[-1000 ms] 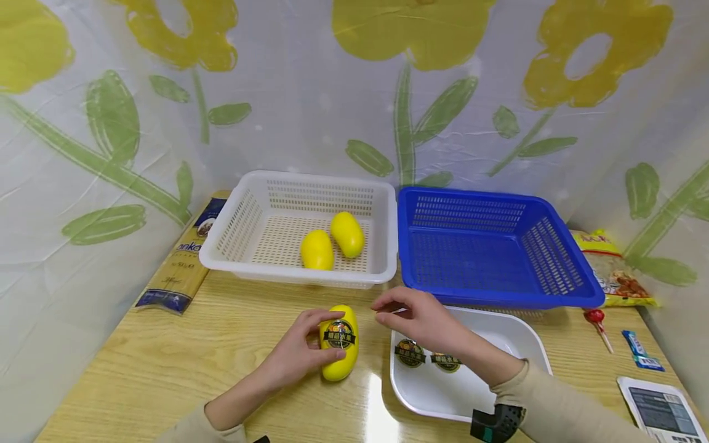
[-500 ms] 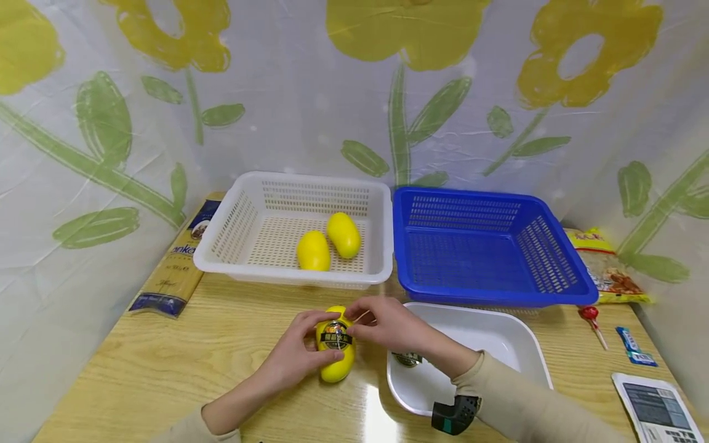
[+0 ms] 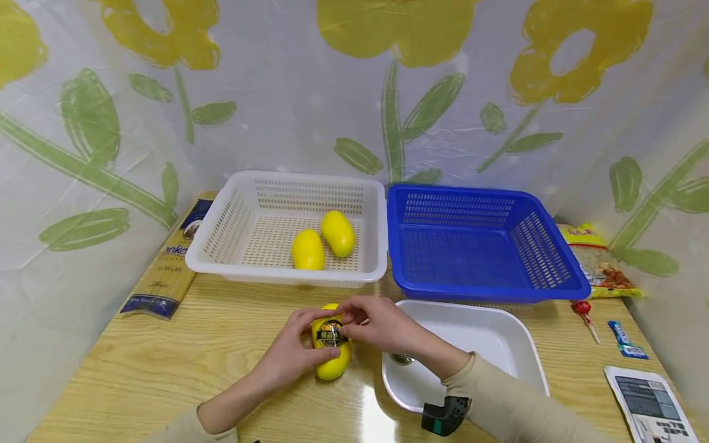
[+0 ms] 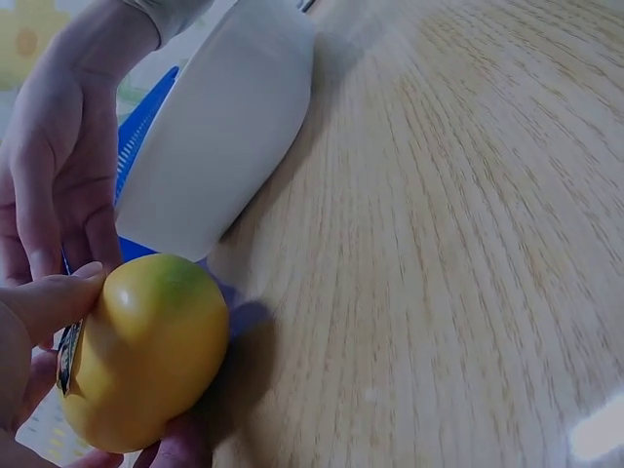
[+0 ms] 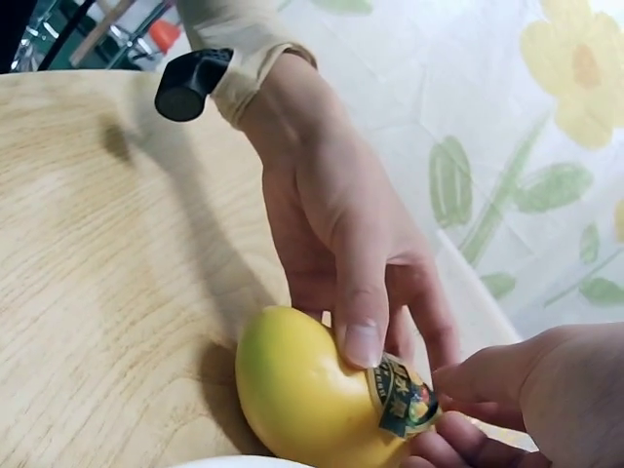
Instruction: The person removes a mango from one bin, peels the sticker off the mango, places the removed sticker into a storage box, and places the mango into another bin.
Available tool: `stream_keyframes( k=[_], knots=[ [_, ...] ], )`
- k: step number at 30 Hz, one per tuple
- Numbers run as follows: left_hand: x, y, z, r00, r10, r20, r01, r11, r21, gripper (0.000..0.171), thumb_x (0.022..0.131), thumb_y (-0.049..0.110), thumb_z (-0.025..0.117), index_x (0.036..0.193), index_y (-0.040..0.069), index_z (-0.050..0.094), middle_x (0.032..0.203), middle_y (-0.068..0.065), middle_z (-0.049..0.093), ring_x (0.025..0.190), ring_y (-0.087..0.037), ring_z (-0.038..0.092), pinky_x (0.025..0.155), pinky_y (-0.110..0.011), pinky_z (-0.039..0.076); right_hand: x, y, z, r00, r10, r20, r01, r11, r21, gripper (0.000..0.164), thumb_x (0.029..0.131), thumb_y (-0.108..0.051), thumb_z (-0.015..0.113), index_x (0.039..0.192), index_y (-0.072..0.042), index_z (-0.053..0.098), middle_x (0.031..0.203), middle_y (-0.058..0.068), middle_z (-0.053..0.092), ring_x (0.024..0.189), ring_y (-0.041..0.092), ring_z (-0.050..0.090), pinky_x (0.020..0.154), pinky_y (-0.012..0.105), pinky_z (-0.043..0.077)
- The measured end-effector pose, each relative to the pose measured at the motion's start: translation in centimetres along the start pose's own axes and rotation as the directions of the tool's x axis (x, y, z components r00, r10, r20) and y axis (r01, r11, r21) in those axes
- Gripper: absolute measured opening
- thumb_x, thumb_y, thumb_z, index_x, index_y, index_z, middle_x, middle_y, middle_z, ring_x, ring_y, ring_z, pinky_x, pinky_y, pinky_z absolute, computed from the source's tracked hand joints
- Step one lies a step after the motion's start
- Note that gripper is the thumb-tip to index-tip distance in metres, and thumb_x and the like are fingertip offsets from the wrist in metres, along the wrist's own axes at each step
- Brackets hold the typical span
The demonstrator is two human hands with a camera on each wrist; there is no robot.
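Note:
A yellow mango (image 3: 333, 367) lies on the wooden table, its greenish end visible in both wrist views. My left hand (image 3: 290, 351) holds it, the thumb on the near side and a finger on the far side. A dark round fruit sticker (image 3: 330, 334) sits on top of the mango, between those fingers. My right hand (image 3: 383, 326) reaches in from the right, its thumb and fingertips pinching the right edge of the sticker (image 5: 402, 395). Another sticker (image 3: 402, 359) shows in the white tray (image 3: 526, 344), partly hidden under my right forearm.
A white basket (image 3: 221, 271) with two mangoes (image 3: 323, 240) stands behind, beside a blue basket (image 3: 487, 292). Pasta (image 3: 166, 271) lies left. To the right are a snack bag (image 3: 600, 264), a lollipop (image 3: 583, 309), a blue wrapper (image 3: 626, 338) and a flat white package (image 3: 650, 403).
My right hand has moved left from beside the tray onto the edge of the sticker on the mango. My left hand keeps its hold. The head view has shifted slightly.

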State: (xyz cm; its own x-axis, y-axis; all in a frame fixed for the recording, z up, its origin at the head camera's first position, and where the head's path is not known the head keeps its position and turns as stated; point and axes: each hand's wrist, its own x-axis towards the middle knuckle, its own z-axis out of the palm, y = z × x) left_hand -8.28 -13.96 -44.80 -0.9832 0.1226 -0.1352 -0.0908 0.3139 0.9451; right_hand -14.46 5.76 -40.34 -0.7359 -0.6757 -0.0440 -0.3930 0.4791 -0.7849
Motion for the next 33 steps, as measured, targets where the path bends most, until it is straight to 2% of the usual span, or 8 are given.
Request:
stream_keyframes(
  k=[4,11,19,24,28,33],
  knots=[
    [-0.07,-0.03,0.05,1.0,-0.001,0.003,0.001,1.0,-0.029,0.058,0.076,0.014,0.085,0.129,0.016,0.061,0.129,-0.016,0.043,0.107,-0.026,0.056,0.086,-0.026,0.054,0.2,0.07,0.4,1.0,-0.004,-0.021,0.004,1.0,0.001,0.019,0.085,-0.008,0.073,0.103,-0.006,0.067,0.087,-0.004,0.066,0.08,0.007,0.061,0.073,0.022,0.051],
    [0.06,-0.06,0.1,0.999,-0.011,-0.042,0.012,0.999,0.03,0.059,0.073,0.016,0.087,0.127,0.016,0.062,0.127,-0.013,0.047,0.105,-0.024,0.055,0.086,-0.03,0.052,0.28,0.06,0.66,0.998,-0.022,-0.052,0.022,1.0,-0.008,0.019,0.083,0.003,0.067,0.099,-0.007,0.068,0.086,-0.002,0.065,0.079,0.008,0.06,0.073,0.023,0.051],
    [0.03,0.09,0.27,0.998,-0.02,-0.054,0.022,0.999,0.048,0.062,0.073,0.018,0.087,0.129,0.014,0.061,0.126,-0.012,0.048,0.105,-0.025,0.054,0.087,-0.035,0.05,0.23,-0.54,0.43,0.996,-0.051,-0.067,0.055,0.997,0.049,0.023,0.083,0.005,0.062,0.102,-0.005,0.068,0.092,0.001,0.065,0.084,0.01,0.061,0.078,0.025,0.053],
    [-0.03,0.07,0.26,0.998,-0.034,-0.053,0.036,0.999,0.033,0.061,0.074,0.02,0.087,0.128,0.016,0.061,0.124,-0.012,0.048,0.103,-0.026,0.056,0.082,-0.033,0.048,0.32,-0.22,0.43,0.999,-0.045,-0.03,0.046,0.999,0.015,0.018,0.084,0.001,0.066,0.099,-0.008,0.069,0.092,0.0,0.067,0.083,0.011,0.062,0.075,0.025,0.052],
    [-0.06,0.14,0.2,0.998,-0.031,-0.054,0.033,0.999,0.042,0.061,0.074,0.021,0.087,0.129,0.016,0.061,0.126,-0.012,0.047,0.103,-0.026,0.055,0.083,-0.034,0.048,0.4,-0.2,0.68,0.999,-0.038,0.005,0.038,0.999,-0.01,0.014,0.086,-0.005,0.07,0.099,-0.01,0.07,0.094,-0.002,0.067,0.083,0.01,0.063,0.075,0.025,0.051],
    [0.0,0.23,0.14,0.998,-0.021,-0.055,0.026,0.996,0.085,0.063,0.073,0.023,0.087,0.13,0.016,0.061,0.127,-0.012,0.048,0.105,-0.025,0.053,0.089,-0.04,0.045,0.4,-0.43,1.04,0.999,-0.037,-0.026,0.038,0.999,0.005,0.015,0.084,-0.003,0.07,0.097,-0.009,0.07,0.091,-0.003,0.068,0.081,0.009,0.062,0.074,0.024,0.05]
  ],
)
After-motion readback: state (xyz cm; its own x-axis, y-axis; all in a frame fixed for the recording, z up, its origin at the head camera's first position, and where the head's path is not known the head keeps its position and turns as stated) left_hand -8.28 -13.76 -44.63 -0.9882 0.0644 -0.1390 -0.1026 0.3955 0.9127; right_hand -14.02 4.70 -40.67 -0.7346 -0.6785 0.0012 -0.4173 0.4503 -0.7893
